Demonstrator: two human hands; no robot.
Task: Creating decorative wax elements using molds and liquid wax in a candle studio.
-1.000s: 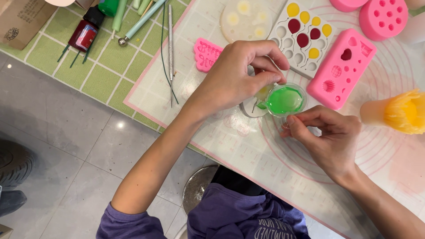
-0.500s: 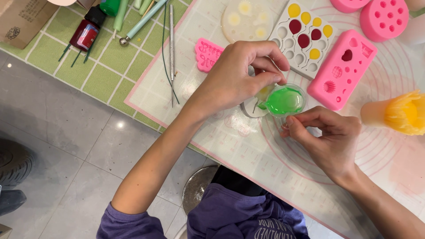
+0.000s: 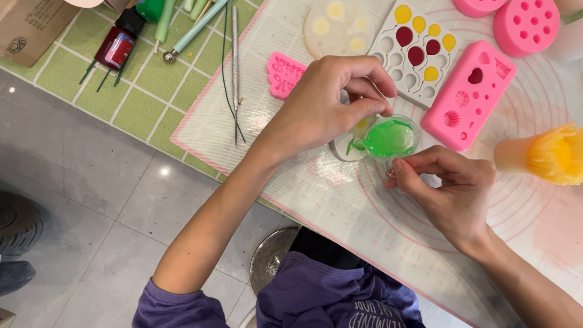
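Note:
My left hand [image 3: 325,103] pinches the rim of a small clear cup [image 3: 392,138] of bright green liquid, tilted over a small white mould [image 3: 343,149] where green runs in. Just below the cup is my right hand [image 3: 452,188], its fingertips curled near the cup's lower edge, whether it touches I cannot tell. Both work over a white silicone mat [image 3: 340,218] with pink printed circles.
A pink rectangular mould [image 3: 470,91], a white palette mould [image 3: 416,48] with red and yellow fills, a round clear mould [image 3: 334,27], a small pink mould [image 3: 284,73], a yellow-filled cup [image 3: 546,155], metal tools [image 3: 235,67] and a red bottle [image 3: 118,42] lie around. The table edge runs diagonally.
The cup has tilted a little further toward the white mould. Both hands stay in nearly the same places.

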